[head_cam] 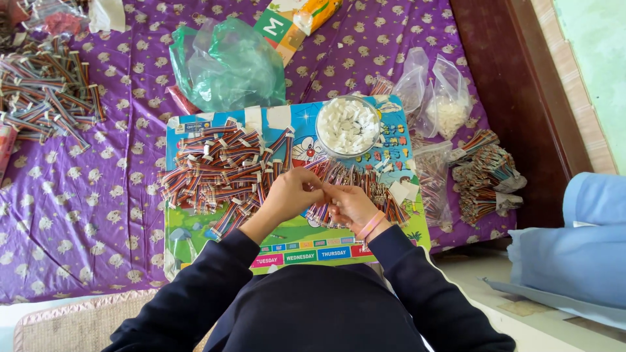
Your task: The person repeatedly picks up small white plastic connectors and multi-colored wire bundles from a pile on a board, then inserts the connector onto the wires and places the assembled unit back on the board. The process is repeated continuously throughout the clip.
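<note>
Both hands meet over colourful board [287,251] on purple cloth [98,215]. Left hand [287,195] and right hand [351,206] pinch short multicoloured wire piece [326,189] between fingertips, fingers closed on it, just above board centre. Wire pile [222,166] lies just left of hands, more wires [385,195] right. Bowl [347,126] of small white connectors sits beyond hands. Green bag [225,65] farther back. Bundled wires [486,176] near bed edge, right; another heap [45,91] far left.
</note>
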